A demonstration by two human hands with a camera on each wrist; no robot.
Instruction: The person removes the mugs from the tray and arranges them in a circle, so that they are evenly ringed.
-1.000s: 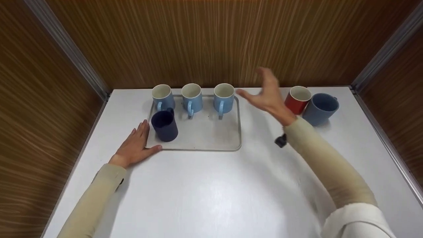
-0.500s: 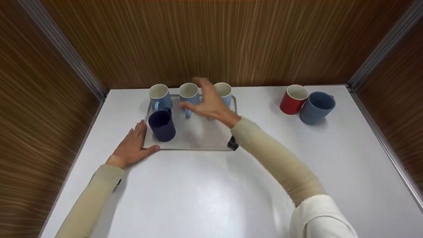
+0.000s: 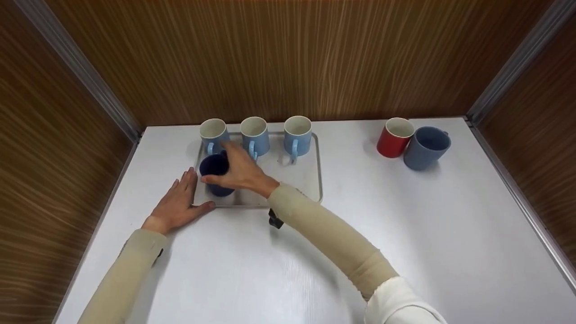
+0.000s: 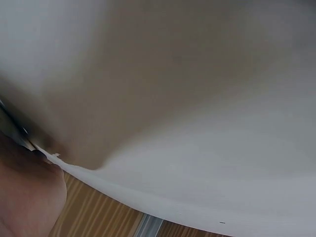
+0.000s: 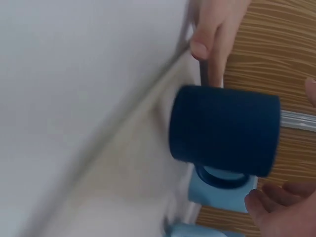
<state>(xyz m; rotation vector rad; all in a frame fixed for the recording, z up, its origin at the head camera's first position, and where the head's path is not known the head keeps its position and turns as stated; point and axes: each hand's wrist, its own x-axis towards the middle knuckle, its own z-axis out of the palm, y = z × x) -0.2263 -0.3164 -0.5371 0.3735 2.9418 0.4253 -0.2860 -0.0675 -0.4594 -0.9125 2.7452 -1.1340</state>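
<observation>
A light tray (image 3: 279, 186) lies on the white table with a dark blue mug (image 3: 219, 187) standing near its front left corner. My right hand (image 3: 240, 168) reaches over that mug, thumb and fingers spread either side of its rim. In the right wrist view the mug (image 5: 224, 128) shows a gap to the fingertips. My left hand (image 3: 173, 207) rests along the tray's front left corner, fingers straight, thumb on the front edge. Three light blue mugs line the tray's back: left (image 3: 220, 138), middle (image 3: 258, 143) and right (image 3: 300, 143), handles facing forward.
A red mug (image 3: 390, 145) and a larger grey-blue mug (image 3: 418, 155) stand side by side on the table (image 3: 360, 189) at the back right. Wood-grained panels (image 3: 288, 58) close in the back and both sides.
My right hand has swept left from beside the tray, across the light blue mugs, to the dark blue mug. The left hand has stayed at the tray's corner.
</observation>
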